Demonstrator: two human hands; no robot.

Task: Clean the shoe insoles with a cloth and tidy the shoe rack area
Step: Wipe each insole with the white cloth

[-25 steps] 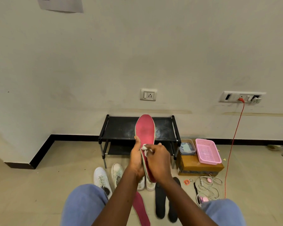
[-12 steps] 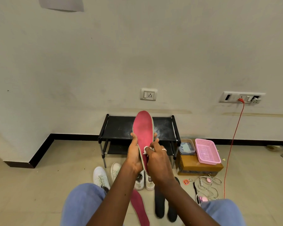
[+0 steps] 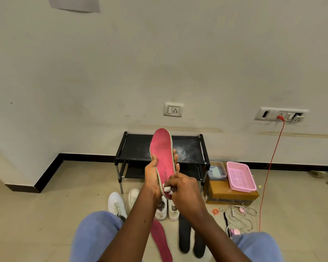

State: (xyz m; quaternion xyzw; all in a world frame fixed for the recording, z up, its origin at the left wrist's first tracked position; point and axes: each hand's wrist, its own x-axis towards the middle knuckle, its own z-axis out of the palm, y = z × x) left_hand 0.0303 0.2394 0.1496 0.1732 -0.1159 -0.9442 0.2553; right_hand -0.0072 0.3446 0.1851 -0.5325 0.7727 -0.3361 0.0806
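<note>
— Changed since a second ago?
— On the left, nothing: left hand (image 3: 152,175) grip still wrapped round the middle of the red insole (image 3: 162,148), upright before the shoe rack (image 3: 138,148). Rightward, yes: dragged the cloth (image 3: 167,190) from mid-sole down to the heel, pinched in the right hand (image 3: 184,188) grip.
— Meaning for the task?
— Likely finishing one wiping pass. Still waiting on the floor (image 3: 45,214): a second insole (image 3: 160,241), then two black insoles (image 3: 185,235).

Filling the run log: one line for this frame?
phase: insole wipe | left hand: holds red insole upright | right hand: pinches white cloth at its lower end
</note>
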